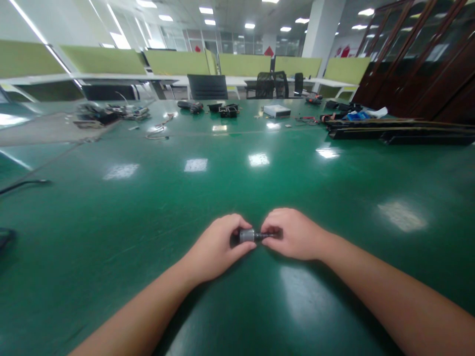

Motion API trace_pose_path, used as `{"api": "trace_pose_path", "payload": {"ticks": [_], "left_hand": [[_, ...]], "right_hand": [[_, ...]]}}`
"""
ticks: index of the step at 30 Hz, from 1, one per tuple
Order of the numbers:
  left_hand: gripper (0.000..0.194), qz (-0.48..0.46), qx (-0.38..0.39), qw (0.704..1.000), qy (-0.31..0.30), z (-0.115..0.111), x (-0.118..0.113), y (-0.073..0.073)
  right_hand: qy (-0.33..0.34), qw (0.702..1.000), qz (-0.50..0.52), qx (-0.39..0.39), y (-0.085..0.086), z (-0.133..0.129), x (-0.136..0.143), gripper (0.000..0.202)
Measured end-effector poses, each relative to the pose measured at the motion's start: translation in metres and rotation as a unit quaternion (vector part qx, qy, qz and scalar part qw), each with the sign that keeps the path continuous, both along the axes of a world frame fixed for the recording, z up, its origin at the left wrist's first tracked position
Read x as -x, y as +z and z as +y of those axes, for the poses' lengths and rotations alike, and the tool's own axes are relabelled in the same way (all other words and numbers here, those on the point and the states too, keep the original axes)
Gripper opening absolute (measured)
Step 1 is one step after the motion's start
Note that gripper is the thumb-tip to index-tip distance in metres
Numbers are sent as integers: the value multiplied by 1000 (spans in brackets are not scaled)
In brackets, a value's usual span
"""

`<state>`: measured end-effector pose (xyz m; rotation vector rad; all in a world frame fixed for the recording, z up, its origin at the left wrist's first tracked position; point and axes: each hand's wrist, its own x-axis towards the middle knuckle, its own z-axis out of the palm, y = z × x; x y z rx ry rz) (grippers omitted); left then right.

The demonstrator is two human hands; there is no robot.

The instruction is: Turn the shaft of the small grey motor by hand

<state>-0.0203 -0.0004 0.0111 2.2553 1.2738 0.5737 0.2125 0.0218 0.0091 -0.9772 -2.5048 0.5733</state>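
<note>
Low over the green table, my left hand (pixel 218 244) is closed round a small grey-and-black cylinder (pixel 247 235), thumb in front and fingers behind. Its exact kind is too small to make out. A thin dark shaft (pixel 260 236) sticks out of the cylinder's right end. My right hand (pixel 291 233) pinches this shaft between thumb and fingers, which hide its far end. Both hands are close together, and the cylinder lies roughly level between them.
A glossy green table (pixel 156 198) stretches ahead. Along its far side lie tangled electronic parts (pixel 128 112), black parts (pixel 228 110), a silver box (pixel 276 111) and long black strips (pixel 401 131). A black cable (pixel 25 182) reaches in at the left edge.
</note>
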Motion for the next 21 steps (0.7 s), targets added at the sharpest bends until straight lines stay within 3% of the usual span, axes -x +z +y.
{"api": "trace_pose_path", "payload": {"ticks": [21], "left_hand": [[23,5,6,1000,-4,0,2,-5]], "right_hand": [[-20,995,-58,74,10,14,-36,5]]}}
